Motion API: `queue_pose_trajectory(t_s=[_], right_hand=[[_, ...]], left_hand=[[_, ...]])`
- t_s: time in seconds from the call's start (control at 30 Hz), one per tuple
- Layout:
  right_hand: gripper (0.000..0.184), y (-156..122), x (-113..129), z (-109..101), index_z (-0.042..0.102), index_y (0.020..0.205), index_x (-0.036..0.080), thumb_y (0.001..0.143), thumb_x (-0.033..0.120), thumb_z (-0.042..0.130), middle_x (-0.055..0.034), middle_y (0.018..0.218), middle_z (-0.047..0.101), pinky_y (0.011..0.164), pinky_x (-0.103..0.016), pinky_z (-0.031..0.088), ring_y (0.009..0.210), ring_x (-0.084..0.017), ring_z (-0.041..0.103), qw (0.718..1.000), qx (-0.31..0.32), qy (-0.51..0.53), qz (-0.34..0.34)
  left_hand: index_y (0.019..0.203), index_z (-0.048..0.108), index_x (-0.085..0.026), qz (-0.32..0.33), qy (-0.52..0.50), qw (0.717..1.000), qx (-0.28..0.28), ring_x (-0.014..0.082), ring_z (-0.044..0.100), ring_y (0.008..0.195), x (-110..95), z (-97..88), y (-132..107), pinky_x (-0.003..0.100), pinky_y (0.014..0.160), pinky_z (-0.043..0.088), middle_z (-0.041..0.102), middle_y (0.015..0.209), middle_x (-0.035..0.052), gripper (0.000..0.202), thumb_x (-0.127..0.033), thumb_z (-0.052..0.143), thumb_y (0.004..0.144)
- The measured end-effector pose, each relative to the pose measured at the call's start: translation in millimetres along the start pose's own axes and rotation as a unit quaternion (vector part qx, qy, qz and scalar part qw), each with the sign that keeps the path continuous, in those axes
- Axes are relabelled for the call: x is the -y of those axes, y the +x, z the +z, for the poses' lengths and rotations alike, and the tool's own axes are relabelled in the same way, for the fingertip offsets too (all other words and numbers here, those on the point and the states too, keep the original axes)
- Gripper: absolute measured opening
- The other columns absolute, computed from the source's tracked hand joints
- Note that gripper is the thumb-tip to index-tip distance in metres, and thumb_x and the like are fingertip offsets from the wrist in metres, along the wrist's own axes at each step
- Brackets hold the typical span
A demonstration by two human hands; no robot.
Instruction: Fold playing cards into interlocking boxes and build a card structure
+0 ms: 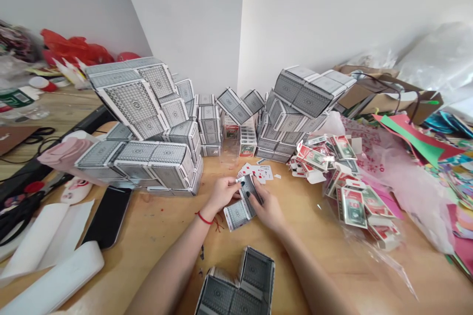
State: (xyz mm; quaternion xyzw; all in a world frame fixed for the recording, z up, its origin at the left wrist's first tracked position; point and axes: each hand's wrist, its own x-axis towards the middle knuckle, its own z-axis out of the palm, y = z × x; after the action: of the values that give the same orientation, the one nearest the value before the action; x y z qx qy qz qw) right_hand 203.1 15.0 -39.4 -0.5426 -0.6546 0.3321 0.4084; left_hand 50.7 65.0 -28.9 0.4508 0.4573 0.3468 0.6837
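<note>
Between both hands, above the middle of the table, is a small piece made of grey-backed playing cards [237, 214], one part sticking out toward the lower left. My left hand [224, 192], with a red string at the wrist, pinches its upper left side. My right hand [268, 205] grips it from the right, thumb on top. Loose playing cards [260, 173] lie face up just beyond the hands. Nearer to me stands a block built from folded cards [236, 288], cut off by the lower edge.
Stacked card blocks rise at left [148, 157] and right [291, 113]. Opened card boxes [353, 204] pile up at right beside a pink plastic bag [410, 197]. At left lie a black phone [108, 216], white rolls [55, 280] and scissors [22, 214]. Paper bags [391, 91] stand behind.
</note>
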Motion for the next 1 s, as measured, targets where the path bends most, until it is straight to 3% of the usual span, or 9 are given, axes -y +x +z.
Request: queue_pose_trajectory(t_s=[0.2, 0.3, 0.37, 0.43, 0.53, 0.63, 0.73, 0.87, 1.0], right_hand=[[0.050, -3, 1, 11, 0.041, 0.126, 0.020, 0.077, 0.026, 0.047, -0.0074, 0.134, 0.035, 0.102, -0.043, 0.024, 0.123, -0.025, 0.031, 0.998, -0.005, -0.056, -0.020], [0.048, 0, 6, 6, 0.044, 0.124, 0.021, 0.078, 0.032, 0.048, -0.0065, 0.133, 0.038, 0.102, -0.043, 0.021, 0.124, -0.025, 0.029, 1.000, 0.001, 0.012, 0.018], [0.044, 3, 10, -3, 0.051, 0.118, 0.021, 0.079, 0.039, 0.046, -0.0067, 0.128, 0.044, 0.101, -0.043, 0.023, 0.122, -0.024, 0.033, 0.991, 0.008, 0.112, 0.067], [0.042, 7, 10, -13, 0.056, 0.110, 0.021, 0.079, 0.045, 0.045, -0.0073, 0.119, 0.053, 0.095, -0.044, 0.033, 0.115, -0.025, 0.043, 0.960, 0.012, 0.244, 0.139], [0.037, 10, 6, -22, 0.059, 0.102, 0.022, 0.078, 0.046, 0.046, -0.0068, 0.111, 0.059, 0.083, -0.039, 0.043, 0.104, -0.023, 0.052, 0.882, 0.030, 0.424, 0.204], [0.025, 10, -1, -20, 0.064, 0.089, 0.021, 0.071, 0.037, 0.059, -0.0057, 0.096, 0.065, 0.074, -0.032, 0.046, 0.088, -0.020, 0.059, 0.838, 0.059, 0.491, 0.231], [0.014, 10, -3, -16, 0.066, 0.071, 0.018, 0.064, 0.030, 0.068, -0.0032, 0.074, 0.067, 0.066, -0.026, 0.045, 0.067, -0.015, 0.060, 0.815, 0.096, 0.513, 0.252], [0.018, 11, 1, -15, 0.067, 0.073, 0.017, 0.059, 0.027, 0.072, -0.0016, 0.069, 0.066, 0.067, -0.027, 0.043, 0.063, -0.013, 0.058, 0.817, 0.094, 0.505, 0.262], [0.020, 13, 0, -13, 0.066, 0.070, 0.017, 0.054, 0.027, 0.073, -0.0006, 0.064, 0.064, 0.066, -0.028, 0.042, 0.061, -0.014, 0.056, 0.851, 0.040, 0.452, 0.263]], left_hand=[[0.065, 0.060, -0.011, -0.007, -0.021, 1.000, 0.010, 0.0118, 0.059, 0.057, 1, -1.3, 0, 0.025, 0.057, 0.051, 0.060, 0.060, 0.0001, 0.019, -0.029, 0.065, 0.063], [0.066, 0.059, -0.010, -0.014, -0.031, 0.999, 0.008, 0.0113, 0.058, 0.057, -1, -1.9, 1, 0.023, 0.056, 0.050, 0.061, 0.063, 0.0010, 0.022, -0.031, 0.066, 0.062], [0.067, 0.059, -0.010, -0.020, -0.041, 0.999, 0.009, 0.0104, 0.058, 0.057, -2, -3.2, 1, 0.022, 0.055, 0.050, 0.061, 0.064, 0.0014, 0.024, -0.032, 0.067, 0.060], [0.069, 0.060, -0.010, -0.028, -0.054, 0.998, 0.021, 0.0091, 0.057, 0.056, -4, -5.8, 1, 0.020, 0.053, 0.049, 0.060, 0.066, 0.0015, 0.026, -0.032, 0.069, 0.059], [0.070, 0.060, -0.010, -0.041, -0.069, 0.995, 0.057, 0.0071, 0.055, 0.053, -5, -10.6, 2, 0.018, 0.050, 0.048, 0.059, 0.066, 0.0008, 0.026, -0.031, 0.069, 0.058], [0.070, 0.060, -0.010, -0.043, -0.060, 0.993, 0.088, 0.0072, 0.055, 0.054, -4, -14.0, 2, 0.018, 0.051, 0.048, 0.058, 0.065, 0.0002, 0.025, -0.032, 0.068, 0.060], [0.072, 0.060, -0.010, -0.044, -0.041, 0.993, 0.105, 0.0074, 0.055, 0.054, -2, -15.4, 3, 0.018, 0.051, 0.048, 0.059, 0.065, 0.0006, 0.026, -0.033, 0.067, 0.062], [0.070, 0.059, -0.010, -0.044, -0.026, 0.992, 0.116, 0.0082, 0.055, 0.054, 0, -15.9, 5, 0.020, 0.051, 0.048, 0.058, 0.063, 0.0005, 0.025, -0.032, 0.067, 0.061], [0.070, 0.059, -0.011, -0.031, -0.005, 0.991, 0.128, 0.0103, 0.057, 0.057, 2, -15.5, 4, 0.023, 0.054, 0.049, 0.057, 0.062, 0.0004, 0.022, -0.031, 0.064, 0.063]])
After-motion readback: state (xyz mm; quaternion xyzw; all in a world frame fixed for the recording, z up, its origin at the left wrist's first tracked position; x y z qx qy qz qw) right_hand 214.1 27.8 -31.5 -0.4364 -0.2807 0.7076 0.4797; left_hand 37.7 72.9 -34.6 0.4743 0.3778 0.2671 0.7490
